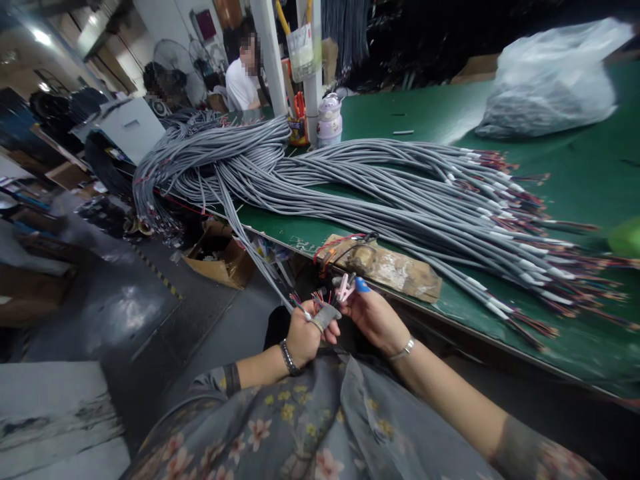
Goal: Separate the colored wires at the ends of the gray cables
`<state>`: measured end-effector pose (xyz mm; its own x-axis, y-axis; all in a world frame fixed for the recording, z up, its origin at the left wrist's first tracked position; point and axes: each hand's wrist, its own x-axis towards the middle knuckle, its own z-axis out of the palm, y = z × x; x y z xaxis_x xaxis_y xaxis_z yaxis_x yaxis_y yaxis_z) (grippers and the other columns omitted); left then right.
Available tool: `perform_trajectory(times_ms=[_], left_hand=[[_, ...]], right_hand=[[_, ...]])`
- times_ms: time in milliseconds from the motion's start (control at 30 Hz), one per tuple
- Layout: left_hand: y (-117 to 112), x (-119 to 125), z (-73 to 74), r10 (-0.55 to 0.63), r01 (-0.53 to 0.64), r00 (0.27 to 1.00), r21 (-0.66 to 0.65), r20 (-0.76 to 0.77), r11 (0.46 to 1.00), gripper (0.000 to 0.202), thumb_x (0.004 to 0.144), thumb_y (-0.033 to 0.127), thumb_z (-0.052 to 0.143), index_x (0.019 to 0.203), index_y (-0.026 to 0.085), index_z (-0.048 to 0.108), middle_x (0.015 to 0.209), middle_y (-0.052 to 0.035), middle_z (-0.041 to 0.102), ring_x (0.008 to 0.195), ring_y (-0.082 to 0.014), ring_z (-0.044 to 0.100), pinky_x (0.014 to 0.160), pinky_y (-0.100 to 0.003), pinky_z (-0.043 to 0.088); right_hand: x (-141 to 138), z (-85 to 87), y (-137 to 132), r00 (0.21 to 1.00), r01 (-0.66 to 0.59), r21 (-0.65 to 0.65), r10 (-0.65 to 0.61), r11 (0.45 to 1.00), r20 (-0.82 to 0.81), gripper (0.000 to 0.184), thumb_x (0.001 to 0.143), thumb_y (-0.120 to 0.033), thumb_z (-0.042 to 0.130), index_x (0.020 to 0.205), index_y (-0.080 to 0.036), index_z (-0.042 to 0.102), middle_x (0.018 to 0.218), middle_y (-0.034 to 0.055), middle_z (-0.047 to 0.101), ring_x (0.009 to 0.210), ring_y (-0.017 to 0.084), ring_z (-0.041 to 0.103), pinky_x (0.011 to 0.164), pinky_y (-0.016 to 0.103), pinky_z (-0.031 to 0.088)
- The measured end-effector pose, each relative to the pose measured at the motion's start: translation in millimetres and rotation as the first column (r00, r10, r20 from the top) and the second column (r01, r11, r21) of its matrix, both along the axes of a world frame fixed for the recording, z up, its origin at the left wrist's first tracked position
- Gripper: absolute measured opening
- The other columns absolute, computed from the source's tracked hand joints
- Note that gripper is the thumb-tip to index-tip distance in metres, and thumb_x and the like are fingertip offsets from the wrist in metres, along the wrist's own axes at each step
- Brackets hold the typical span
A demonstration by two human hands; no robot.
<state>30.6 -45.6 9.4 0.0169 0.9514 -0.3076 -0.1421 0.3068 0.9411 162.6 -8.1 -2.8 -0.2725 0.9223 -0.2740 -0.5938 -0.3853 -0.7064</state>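
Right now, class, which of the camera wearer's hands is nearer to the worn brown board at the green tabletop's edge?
Right. The right hand is just in front of the worn brown board; the left hand is farther off, to the left.

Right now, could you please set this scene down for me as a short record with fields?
Left hand: closed on grey cable strands, coloured wires showing
Right hand: at a pale clip-like piece; blue wrap on thumb
Table: green top, heaped with cable bundles
Near edge: worn board
Farther back: lavender container; plastic bag at right
Below table height: cardboard box
Other person: white top, beyond the cables
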Motion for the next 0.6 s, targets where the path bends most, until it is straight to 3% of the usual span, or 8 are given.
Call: perform_trajectory(times_ms=[200, 367, 600], left_hand=[[-1.9, -1.8, -2.3, -0.043, 0.044, 0.999, 0.021, -0.024, 0.999, 0.044, 0.066, 0.058, 0.066, 0.069, 0.015, 0.058, 0.049, 0.0001, 0.061, 0.034, -0.0081, 0.051, 0.035, -0.018, 0.033], [-0.9, -0.8, -2.9, -0.028, 0.029, 0.998, 0.019, -0.065, 0.999, 0.041, 0.067, 0.056, 0.065, 0.070, 0.016, 0.058, 0.049, 0.0009, 0.060, 0.035, -0.0081, 0.051, 0.035, -0.018, 0.033], [-1.2, -2.5, -7.2, -0.042, 0.043, 0.997, 0.020, -0.072, 0.999, 0.041, 0.067, 0.056, 0.066, 0.068, 0.016, 0.057, 0.050, 0.0003, 0.061, 0.035, -0.0084, 0.051, 0.036, -0.018, 0.034]], right_hand=[[-0.8, -4.4, -1.3, 0.996, 0.054, 0.071, -0.059, 0.996, 0.072, 0.044, 0.066, -0.065, 0.067, 0.072, -0.022, 0.071, 0.067, 0.0012, 0.064, 0.061, 0.014, 0.053, 0.054, 0.026, 0.043], [-3.4, -7.5, 3.6, 1.000, 0.012, 0.000, -0.012, 1.000, -0.006, 0.041, 0.064, -0.061, 0.073, 0.078, -0.022, 0.072, 0.069, 0.0021, 0.067, 0.059, 0.014, 0.054, 0.054, 0.027, 0.044], [-6.6, -11.7, 7.2, 0.996, 0.077, -0.020, -0.078, 0.997, -0.049, 0.032, 0.066, -0.051, 0.077, 0.076, -0.023, 0.070, 0.074, 0.0010, 0.069, 0.060, 0.014, 0.057, 0.057, 0.028, 0.048]])
